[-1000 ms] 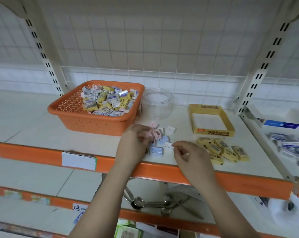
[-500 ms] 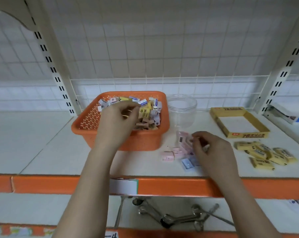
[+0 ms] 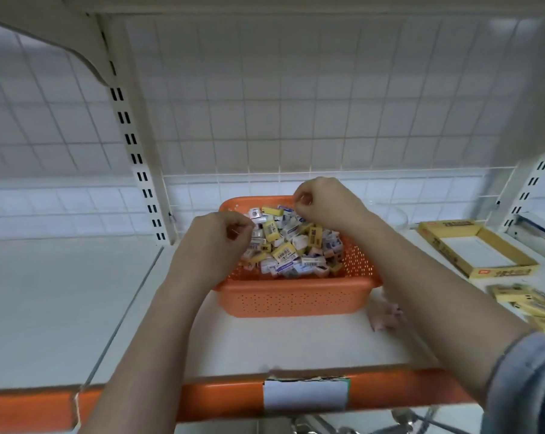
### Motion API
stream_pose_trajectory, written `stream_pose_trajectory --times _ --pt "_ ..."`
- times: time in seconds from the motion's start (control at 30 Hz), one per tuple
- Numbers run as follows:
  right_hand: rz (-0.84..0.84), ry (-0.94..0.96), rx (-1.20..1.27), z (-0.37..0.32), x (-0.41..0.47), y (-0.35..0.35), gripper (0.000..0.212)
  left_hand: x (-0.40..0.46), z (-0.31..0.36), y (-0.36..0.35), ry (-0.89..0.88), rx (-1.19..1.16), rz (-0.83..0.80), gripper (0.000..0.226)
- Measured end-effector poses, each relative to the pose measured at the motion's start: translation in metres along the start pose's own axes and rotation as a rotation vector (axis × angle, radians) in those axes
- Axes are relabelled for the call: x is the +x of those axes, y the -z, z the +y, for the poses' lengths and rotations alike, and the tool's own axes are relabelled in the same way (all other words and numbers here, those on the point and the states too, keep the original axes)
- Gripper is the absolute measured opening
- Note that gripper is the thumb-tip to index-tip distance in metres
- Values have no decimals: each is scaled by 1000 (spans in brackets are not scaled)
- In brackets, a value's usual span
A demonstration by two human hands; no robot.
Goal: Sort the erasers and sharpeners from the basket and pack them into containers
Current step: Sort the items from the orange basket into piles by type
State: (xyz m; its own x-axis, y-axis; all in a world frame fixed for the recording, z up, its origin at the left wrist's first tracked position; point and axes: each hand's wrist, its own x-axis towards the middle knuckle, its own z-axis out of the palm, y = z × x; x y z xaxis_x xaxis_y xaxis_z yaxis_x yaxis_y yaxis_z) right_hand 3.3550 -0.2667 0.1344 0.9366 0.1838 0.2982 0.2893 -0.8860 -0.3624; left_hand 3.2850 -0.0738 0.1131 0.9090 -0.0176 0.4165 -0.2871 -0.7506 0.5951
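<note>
Erasers and sharpeners fill an orange basket on a white shelf. Both hands reach over it: the left hand and right hand have fingers curled inward, whether around an item cannot be told.

A white shelf board with an orange front edge carries a white label holder (its text unreadable). Behind stands a white wire grid panel; slotted uprights rise far left and right.
</note>
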Motion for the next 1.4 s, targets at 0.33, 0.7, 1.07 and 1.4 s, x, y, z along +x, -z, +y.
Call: stream_pose_trajectory --times 0.33,0.7,1.07,1.4 --pt "-178 21 -207 5 73 -58 26 8 -12 -7 -11 45 -58 16" --pt "-202 33 -292 6 74 -64 13 48 -25 -14 -32 93 -75 17" --pt "32 -30 111 3 23 14 24 105 -21 -32 -14 223 -229 22" --pt "276 -247 729 12 -68 8 16 112 -13 -48 11 296 -278 23"
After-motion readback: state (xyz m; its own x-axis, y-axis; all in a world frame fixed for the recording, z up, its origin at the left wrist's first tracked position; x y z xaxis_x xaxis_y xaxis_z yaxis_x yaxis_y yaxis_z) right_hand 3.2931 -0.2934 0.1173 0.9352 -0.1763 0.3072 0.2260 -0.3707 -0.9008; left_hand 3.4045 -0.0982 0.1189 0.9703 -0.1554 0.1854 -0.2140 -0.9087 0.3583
